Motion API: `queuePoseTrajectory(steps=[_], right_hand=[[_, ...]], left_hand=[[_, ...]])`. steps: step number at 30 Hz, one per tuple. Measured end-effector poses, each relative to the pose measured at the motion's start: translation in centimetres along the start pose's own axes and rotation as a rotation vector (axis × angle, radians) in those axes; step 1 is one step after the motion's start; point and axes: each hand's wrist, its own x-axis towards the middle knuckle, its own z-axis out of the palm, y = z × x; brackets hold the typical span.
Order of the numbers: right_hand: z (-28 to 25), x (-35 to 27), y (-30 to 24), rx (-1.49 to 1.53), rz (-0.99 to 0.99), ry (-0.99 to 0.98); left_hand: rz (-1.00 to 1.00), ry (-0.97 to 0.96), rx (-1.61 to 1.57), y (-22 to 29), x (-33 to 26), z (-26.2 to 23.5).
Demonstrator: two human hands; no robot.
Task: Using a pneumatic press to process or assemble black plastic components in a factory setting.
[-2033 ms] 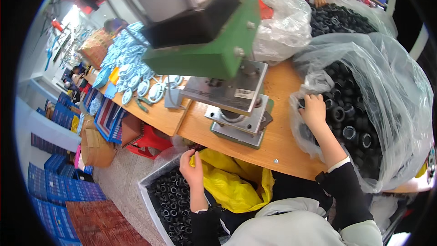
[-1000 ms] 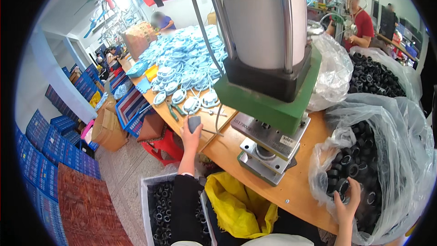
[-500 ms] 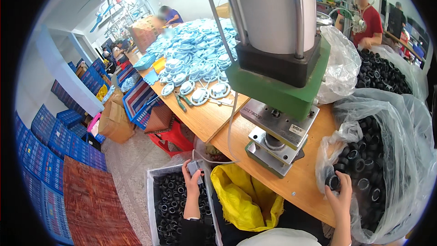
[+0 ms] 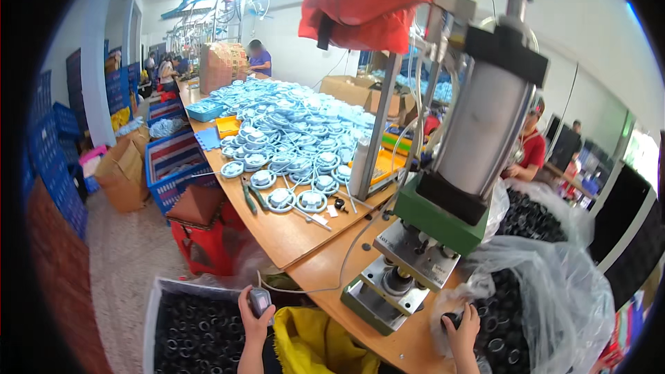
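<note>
My left hand (image 4: 253,321) is closed around a small grey switch box (image 4: 261,300) with a thin cable, above the right edge of a white bin (image 4: 149,329) of black rings. In my right hand (image 4: 465,332), fingers pinch a black ring-shaped part (image 4: 453,319) at the left edge of a clear plastic bag (image 4: 547,263) full of similar parts. Between and beyond my hands stands a press with a grey cylinder (image 4: 478,125) and green head (image 4: 440,215). Its upper metal plate (image 4: 415,253) hangs over the lower die (image 4: 395,284), which has a round black-and-metal centre.
A yellow bag (image 4: 312,346) hangs at the table's near edge. Light-blue coiled cords with round parts (image 4: 277,125) cover the wooden table (image 4: 305,235); green-handled pliers (image 4: 251,195) lie there. A red stool (image 4: 197,242) stands left. Other people are farther back.
The view has tilted up, so the hands and press sit lower in it. My right hand has come slightly nearer the press with the black part; the left keeps the switch box.
</note>
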Motion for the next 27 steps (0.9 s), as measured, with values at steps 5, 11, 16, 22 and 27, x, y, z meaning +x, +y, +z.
queuePoseTrajectory(steps=[5,11,16,22,27], right_hand=[[-2.6,1.0,-0.2,-0.047,-0.013,0.014],[-8.8,0.8,-3.3,0.446,-0.033,-0.237],[-23.0,4.3,-15.5,0.359,-0.534,-0.675],[-22.8,3.9,-16.2,0.459,-0.575,-0.627],[-21.5,2.8,-14.6,0.453,-0.558,-0.650]], left_hand=[[0.351,-0.068,0.399,4.3,4.9,6.0],[0.403,-0.186,0.395,2.5,7.5,10.1],[0.421,-0.108,0.390,1.6,7.6,10.3],[0.498,-0.302,0.647,-0.3,8.8,12.7],[0.575,-0.333,0.909,0.7,9.0,14.5]])
